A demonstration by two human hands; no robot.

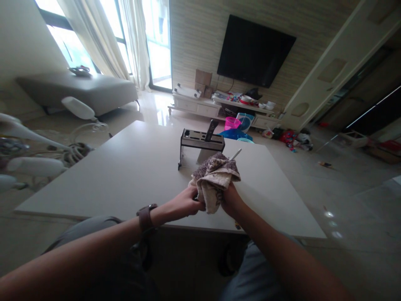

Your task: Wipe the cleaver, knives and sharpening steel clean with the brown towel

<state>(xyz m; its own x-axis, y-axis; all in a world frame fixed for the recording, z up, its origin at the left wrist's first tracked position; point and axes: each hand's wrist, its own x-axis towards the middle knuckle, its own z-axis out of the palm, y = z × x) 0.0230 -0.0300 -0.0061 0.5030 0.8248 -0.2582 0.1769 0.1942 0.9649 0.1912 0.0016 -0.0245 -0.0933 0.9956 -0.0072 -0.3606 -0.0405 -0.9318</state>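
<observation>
A bunched brown-and-beige cloth (216,177) is held up over the near part of the white table (125,175). My left hand (189,201), with a watch at the wrist, grips the cloth's left side. On the right side, my right hand (231,198) is closed on the cloth, its fingers mostly hidden behind the folds. A thin pale rod (235,154) sticks out of the top right of the cloth; what it belongs to is covered. Just beyond stands a knife rack (200,141), with one black-handled knife (211,128) slotted in it.
A small yellow-and-black object (237,225) lies by the table's front edge, beside my right forearm. Past the far edge are a pink basket (232,123) and blue tubs. White chairs (37,166) stand at the left. A low TV cabinet (197,106) lines the far wall.
</observation>
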